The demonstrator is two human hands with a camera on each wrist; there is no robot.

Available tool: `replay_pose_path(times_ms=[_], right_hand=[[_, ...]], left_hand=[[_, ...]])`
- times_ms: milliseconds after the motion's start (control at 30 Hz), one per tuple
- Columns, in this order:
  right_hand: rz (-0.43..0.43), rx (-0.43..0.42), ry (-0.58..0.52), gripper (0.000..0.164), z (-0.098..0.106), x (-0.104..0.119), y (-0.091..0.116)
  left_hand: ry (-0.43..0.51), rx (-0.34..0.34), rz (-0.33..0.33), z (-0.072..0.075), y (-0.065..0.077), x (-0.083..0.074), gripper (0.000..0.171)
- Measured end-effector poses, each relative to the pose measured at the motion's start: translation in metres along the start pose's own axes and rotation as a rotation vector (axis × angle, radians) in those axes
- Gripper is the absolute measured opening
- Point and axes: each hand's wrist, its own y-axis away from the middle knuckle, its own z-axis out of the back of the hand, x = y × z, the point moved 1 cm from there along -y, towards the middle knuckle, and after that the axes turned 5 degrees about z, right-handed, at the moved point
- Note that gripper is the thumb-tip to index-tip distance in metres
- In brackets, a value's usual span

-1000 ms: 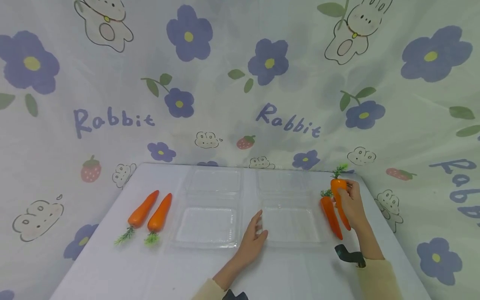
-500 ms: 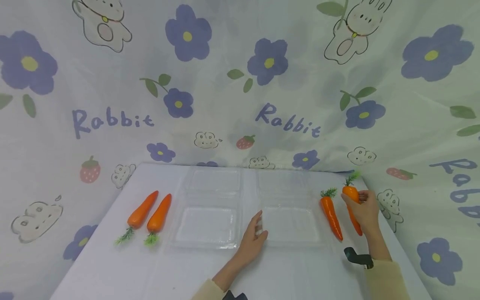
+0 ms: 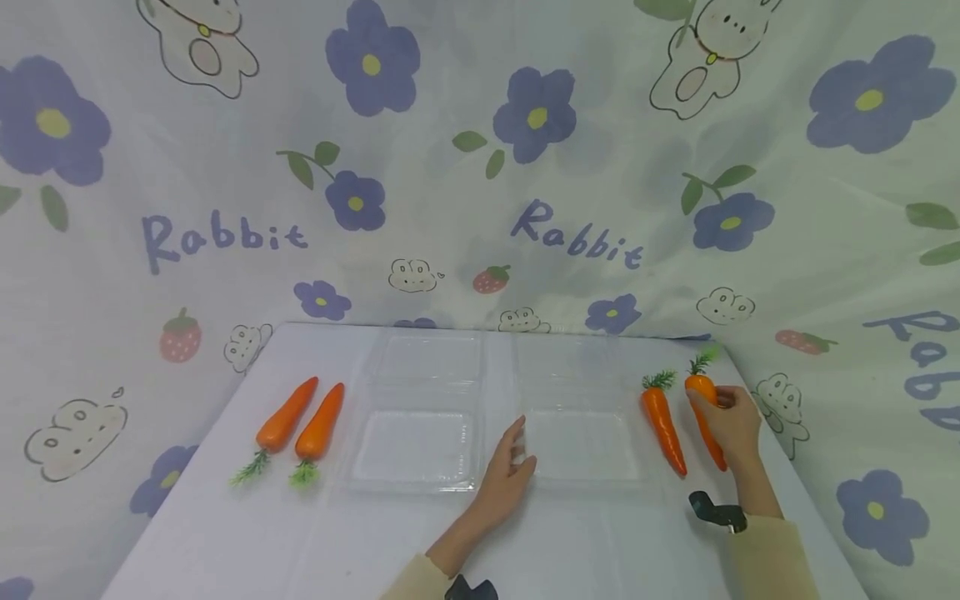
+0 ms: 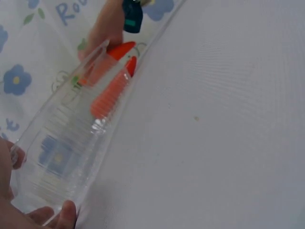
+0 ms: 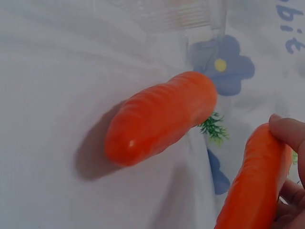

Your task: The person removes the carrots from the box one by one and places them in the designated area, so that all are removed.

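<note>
On the right side, my right hand [image 3: 737, 425] pinches an orange carrot [image 3: 701, 392] with a green leafy top, thumb on one side and fingers on the other. In the right wrist view this carrot [image 5: 255, 186] shows at the lower right. Left of it lies a second carrot [image 3: 662, 425], apart from the hand. My left hand [image 3: 501, 492] rests against the left side of the clear plastic box [image 3: 581, 485], fingers relaxed and thumb near its front corner. In the left wrist view its fingertips [image 4: 66, 214] touch the box's end.
Another clear plastic box [image 3: 412, 487] with a raised lid [image 3: 431, 357] stands left of the first, whose lid [image 3: 566, 358] also lies back. Two more carrots [image 3: 287, 415] lie at the left. A printed curtain [image 3: 450, 192] hangs behind the white table [image 3: 225, 550].
My right hand has moved right with its carrot, away from the second carrot, and has stayed there since half a second ago. The left hand has kept its place.
</note>
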Motion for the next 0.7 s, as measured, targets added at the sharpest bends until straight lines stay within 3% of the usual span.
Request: replay_pose_path(times_ms=[700], right_hand=[[-0.077,0.042,0.053,0.080,-0.007,-0.020,-0.001]], left_hand=[[0.000,-0.033,-0.014,0.000,0.002,-0.002,0.058]])
